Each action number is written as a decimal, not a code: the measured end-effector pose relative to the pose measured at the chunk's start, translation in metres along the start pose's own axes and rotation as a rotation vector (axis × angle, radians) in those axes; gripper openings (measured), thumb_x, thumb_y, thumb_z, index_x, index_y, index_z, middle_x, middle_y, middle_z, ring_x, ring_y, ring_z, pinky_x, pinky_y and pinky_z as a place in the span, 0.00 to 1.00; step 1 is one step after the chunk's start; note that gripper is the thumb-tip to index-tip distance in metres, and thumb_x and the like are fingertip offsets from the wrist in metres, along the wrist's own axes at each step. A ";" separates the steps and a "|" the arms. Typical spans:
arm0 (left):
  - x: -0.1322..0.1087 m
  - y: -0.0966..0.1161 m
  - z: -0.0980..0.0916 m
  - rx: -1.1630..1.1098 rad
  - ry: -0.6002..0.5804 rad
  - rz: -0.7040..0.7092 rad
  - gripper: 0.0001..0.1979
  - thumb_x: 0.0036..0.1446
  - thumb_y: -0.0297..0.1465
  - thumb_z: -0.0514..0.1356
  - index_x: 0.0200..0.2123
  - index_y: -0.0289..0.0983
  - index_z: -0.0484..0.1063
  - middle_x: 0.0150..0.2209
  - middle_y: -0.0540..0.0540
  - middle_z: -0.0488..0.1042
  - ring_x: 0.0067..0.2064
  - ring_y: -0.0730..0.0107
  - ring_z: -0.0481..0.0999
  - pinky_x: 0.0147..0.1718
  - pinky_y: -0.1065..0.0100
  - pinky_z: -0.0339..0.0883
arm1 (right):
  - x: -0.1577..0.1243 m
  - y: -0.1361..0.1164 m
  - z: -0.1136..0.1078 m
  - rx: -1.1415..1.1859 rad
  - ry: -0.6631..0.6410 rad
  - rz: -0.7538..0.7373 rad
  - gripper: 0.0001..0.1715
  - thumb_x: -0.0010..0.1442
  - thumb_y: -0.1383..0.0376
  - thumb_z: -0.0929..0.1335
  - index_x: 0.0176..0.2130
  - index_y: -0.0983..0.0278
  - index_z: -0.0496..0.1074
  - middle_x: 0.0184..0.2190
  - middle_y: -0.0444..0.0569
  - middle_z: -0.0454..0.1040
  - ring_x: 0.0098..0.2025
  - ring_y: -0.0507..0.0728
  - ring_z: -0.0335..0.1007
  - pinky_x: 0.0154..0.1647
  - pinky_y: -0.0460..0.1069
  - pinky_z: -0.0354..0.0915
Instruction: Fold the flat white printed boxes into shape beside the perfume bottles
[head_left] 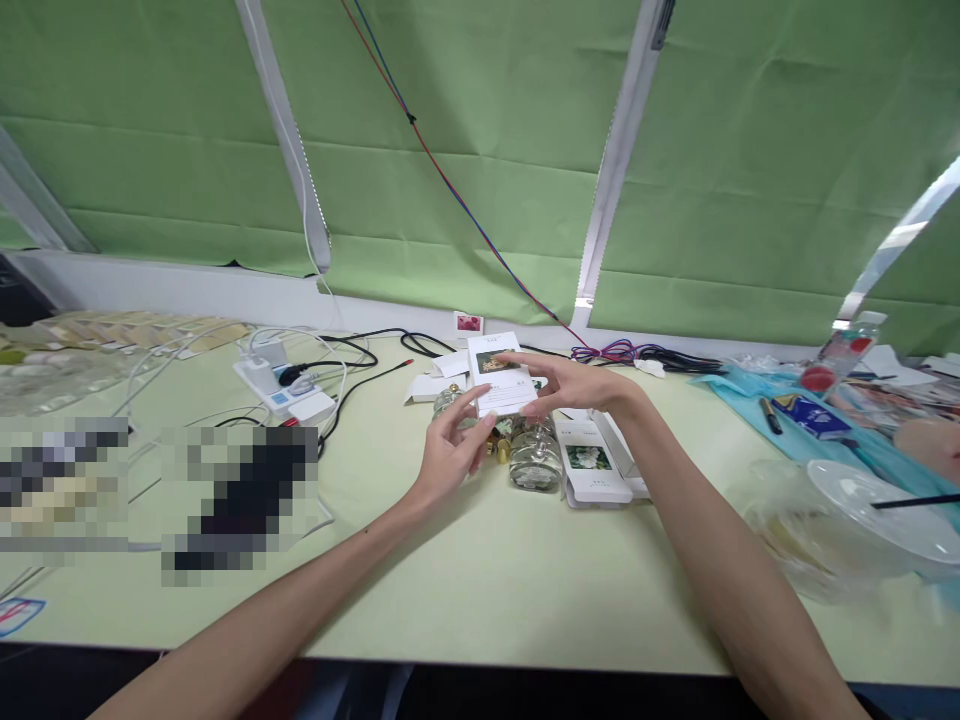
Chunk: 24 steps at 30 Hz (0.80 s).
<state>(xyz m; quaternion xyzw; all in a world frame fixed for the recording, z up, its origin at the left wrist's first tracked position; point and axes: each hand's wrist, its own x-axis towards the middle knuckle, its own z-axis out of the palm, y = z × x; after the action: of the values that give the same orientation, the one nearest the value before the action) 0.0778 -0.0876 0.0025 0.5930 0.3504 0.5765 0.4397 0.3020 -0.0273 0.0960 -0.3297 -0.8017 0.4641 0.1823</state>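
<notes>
A small white cardboard box [504, 385] with a flower picture and printed text is held up between both hands. The fingers of my left hand [450, 445] grip its lower left edge. My right hand [574, 385] has its fingers across the right side, over the picture. Just below the box stands a glass bottle [535, 458], with small gold-coloured parts [503, 452] beside it. Another glass piece shows partly behind my left fingers. To the right lies a second white flower-printed box [592, 465], and white cartons [437, 387] lie behind on the left.
A power strip [281, 388] with plugs and tangled cables lies on the left. At right are a clear plastic container [825, 530] with a white lid, a blue packet [811, 416], a black marker [770, 416] and a plastic bottle [855, 340]. Green blinds hang behind the table [480, 590].
</notes>
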 end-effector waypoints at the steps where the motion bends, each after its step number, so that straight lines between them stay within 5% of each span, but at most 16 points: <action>1: 0.000 0.000 0.000 -0.002 0.000 -0.001 0.31 0.59 0.45 0.68 0.62 0.40 0.71 0.29 0.52 0.70 0.16 0.82 0.62 0.13 0.74 0.58 | 0.000 -0.001 0.000 0.001 0.001 0.004 0.61 0.53 0.55 0.80 0.75 0.55 0.53 0.72 0.57 0.58 0.71 0.75 0.58 0.61 0.64 0.70; 7: 0.000 0.000 0.000 0.001 0.009 0.000 0.32 0.59 0.46 0.68 0.62 0.39 0.71 0.29 0.52 0.70 0.16 0.82 0.62 0.13 0.74 0.58 | -0.001 -0.002 0.001 0.022 -0.013 -0.012 0.60 0.54 0.55 0.80 0.74 0.55 0.53 0.69 0.58 0.64 0.67 0.72 0.65 0.63 0.65 0.68; 14: 0.000 0.001 0.000 0.012 0.026 0.019 0.31 0.59 0.47 0.68 0.61 0.39 0.72 0.30 0.52 0.71 0.15 0.83 0.61 0.13 0.74 0.56 | -0.001 0.001 -0.001 0.024 -0.046 -0.029 0.59 0.55 0.54 0.79 0.75 0.51 0.52 0.62 0.53 0.72 0.47 0.61 0.80 0.66 0.69 0.64; 20: 0.000 0.004 0.001 0.009 0.039 0.009 0.31 0.59 0.48 0.68 0.61 0.40 0.72 0.32 0.50 0.73 0.16 0.83 0.62 0.13 0.74 0.55 | -0.001 0.003 -0.002 0.013 -0.036 -0.035 0.59 0.53 0.54 0.81 0.74 0.47 0.54 0.69 0.52 0.65 0.64 0.70 0.68 0.65 0.66 0.66; 24: 0.000 0.003 0.001 0.010 0.042 0.008 0.31 0.58 0.48 0.68 0.61 0.40 0.72 0.34 0.49 0.74 0.15 0.83 0.62 0.13 0.73 0.54 | -0.001 0.003 -0.002 0.024 -0.052 -0.055 0.58 0.53 0.55 0.81 0.73 0.48 0.55 0.69 0.51 0.65 0.67 0.70 0.64 0.61 0.63 0.71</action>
<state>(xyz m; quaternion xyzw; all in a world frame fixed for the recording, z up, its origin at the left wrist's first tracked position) 0.0782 -0.0882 0.0051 0.5843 0.3600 0.5887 0.4272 0.3048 -0.0253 0.0942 -0.2931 -0.8092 0.4770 0.1783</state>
